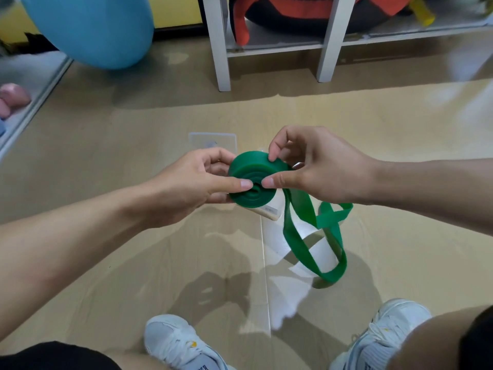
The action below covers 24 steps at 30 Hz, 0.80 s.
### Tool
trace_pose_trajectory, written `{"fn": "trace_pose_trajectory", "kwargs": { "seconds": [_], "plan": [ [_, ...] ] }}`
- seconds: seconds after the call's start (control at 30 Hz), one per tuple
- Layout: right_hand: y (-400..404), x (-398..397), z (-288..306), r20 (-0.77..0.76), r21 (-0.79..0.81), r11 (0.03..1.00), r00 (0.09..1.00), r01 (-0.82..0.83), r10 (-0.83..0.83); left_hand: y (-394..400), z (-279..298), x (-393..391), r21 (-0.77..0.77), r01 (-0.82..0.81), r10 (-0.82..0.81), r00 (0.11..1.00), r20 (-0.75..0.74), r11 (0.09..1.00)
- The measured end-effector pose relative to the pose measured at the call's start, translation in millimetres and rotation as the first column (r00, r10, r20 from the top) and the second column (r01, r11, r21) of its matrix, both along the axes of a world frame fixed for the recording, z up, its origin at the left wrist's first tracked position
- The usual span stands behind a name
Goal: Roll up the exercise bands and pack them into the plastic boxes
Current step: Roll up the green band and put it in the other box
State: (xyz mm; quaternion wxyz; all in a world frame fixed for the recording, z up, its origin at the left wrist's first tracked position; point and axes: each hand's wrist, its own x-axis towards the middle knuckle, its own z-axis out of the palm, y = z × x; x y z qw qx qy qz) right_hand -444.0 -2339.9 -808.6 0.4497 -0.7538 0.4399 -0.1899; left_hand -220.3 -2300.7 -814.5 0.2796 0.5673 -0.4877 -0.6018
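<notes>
A green exercise band (249, 180) is partly wound into a thick coil held above the floor. My left hand (194, 182) grips the coil from the left, thumb on its flat spiral face. My right hand (314, 166) pinches the coil from the right, thumb near the centre and fingertips on the outer rim. The unrolled tail of the green band (314, 236) hangs down to the right in a loose loop that reaches the floor. A clear plastic box (269, 212) sits on the floor just under the coil, mostly hidden by it. A clear lid (213, 141) lies beyond the hands.
I am over a light wooden floor, my two white shoes (176, 340) at the bottom edge. A white shelf unit (274, 46) with a black and orange bag stands at the back. A blue exercise ball (93, 30) is at the upper left beside a mirror.
</notes>
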Motion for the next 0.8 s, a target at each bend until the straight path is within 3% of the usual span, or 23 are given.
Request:
{"fn": "trace_pose_trajectory", "kwargs": {
  "seconds": [0.1, 0.17, 0.3, 0.4, 0.63, 0.8],
  "plan": [
    [5, 4, -1, -0.114, -0.068, 0.996, 0.992, -0.059, 0.051, 4, 6, -6, -0.089, 0.142, -0.115, 0.96, 0.255, 0.986],
    [10, 6, -3, -0.166, -0.108, 0.99, 0.983, -0.094, 0.075, 5, 11, -12, -0.187, 0.178, -0.097, 0.921, 0.377, 0.966],
    [10, 8, -6, -0.139, -0.125, 0.988, 0.988, -0.088, 0.07, 3, 11, -11, -0.21, 0.173, -0.073, 0.909, 0.411, 0.962],
    [6, 5, -7, -0.069, -0.059, 0.994, 0.994, -0.089, 0.085, 2, 9, -5, -0.195, 0.156, -0.08, 0.934, 0.349, 0.968],
    [6, 7, -6, -0.076, -0.023, 0.998, 0.995, -0.059, 0.057, 3, 7, 1, -0.173, 0.127, -0.081, 0.965, 0.25, 0.977],
    [9, 11, -3, -0.228, -0.077, 0.984, 0.963, -0.162, 0.141, 3, 9, -7, -0.192, 0.28, -0.143, 0.839, 0.524, 0.941]
  ]
}}
